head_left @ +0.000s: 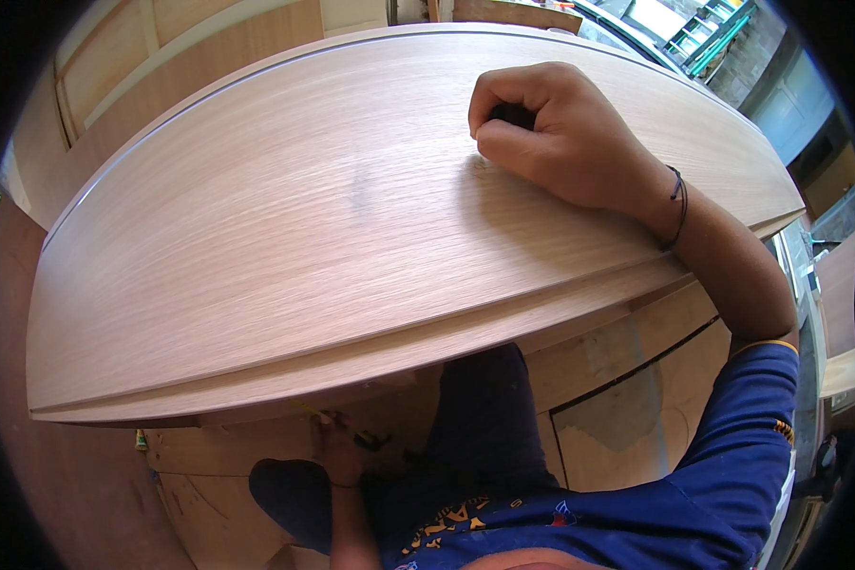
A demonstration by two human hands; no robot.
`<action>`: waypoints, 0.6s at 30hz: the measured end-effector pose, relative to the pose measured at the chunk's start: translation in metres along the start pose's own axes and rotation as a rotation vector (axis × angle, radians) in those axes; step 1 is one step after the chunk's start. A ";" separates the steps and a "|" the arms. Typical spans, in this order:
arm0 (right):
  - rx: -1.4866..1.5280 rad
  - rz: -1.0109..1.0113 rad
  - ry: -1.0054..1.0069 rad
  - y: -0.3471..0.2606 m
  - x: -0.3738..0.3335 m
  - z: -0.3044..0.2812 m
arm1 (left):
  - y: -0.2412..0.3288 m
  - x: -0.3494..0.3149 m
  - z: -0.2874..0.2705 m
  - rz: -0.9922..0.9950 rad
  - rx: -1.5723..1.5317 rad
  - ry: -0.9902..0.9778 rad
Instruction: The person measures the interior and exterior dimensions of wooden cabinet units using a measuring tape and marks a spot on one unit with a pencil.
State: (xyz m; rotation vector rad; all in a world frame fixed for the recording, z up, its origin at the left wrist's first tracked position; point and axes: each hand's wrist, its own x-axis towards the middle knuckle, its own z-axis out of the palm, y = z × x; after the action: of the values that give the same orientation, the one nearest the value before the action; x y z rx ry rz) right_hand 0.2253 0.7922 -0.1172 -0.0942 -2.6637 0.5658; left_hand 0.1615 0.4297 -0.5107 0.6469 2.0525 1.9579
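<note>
A broad, light wood-grain panel (256, 209) lies in front of me, with a faint grey smudge (361, 190) near its middle. Over its right half, my right hand (560, 133) is closed, thumb and forefinger brought together. The space inside its curl is dark, and whatever it may hold cannot be made out. My left hand (340, 456) is low, in the shade below the panel's near edge. Its fingers look bent round something thin and yellowish, too dim to name. Small dark shapes (372, 441) show beside it.
Beneath the panel, a wooden floor (608, 408) has dark seams and a grey patch. Curved wooden framing (161, 47) stands at the far left. A ladder (708, 33) leans at the far right. A reddish-brown surface (76, 494) runs along the left.
</note>
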 end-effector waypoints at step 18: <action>0.235 -0.019 0.075 0.006 -0.008 -0.005 | 0.030 0.003 0.015 -0.207 -0.389 0.092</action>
State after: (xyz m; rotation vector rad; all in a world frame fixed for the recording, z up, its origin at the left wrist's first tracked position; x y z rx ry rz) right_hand 0.2344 0.7986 -0.1181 -0.0218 -2.5030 0.8472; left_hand 0.1703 0.4444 -0.4818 0.2548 1.6338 2.2035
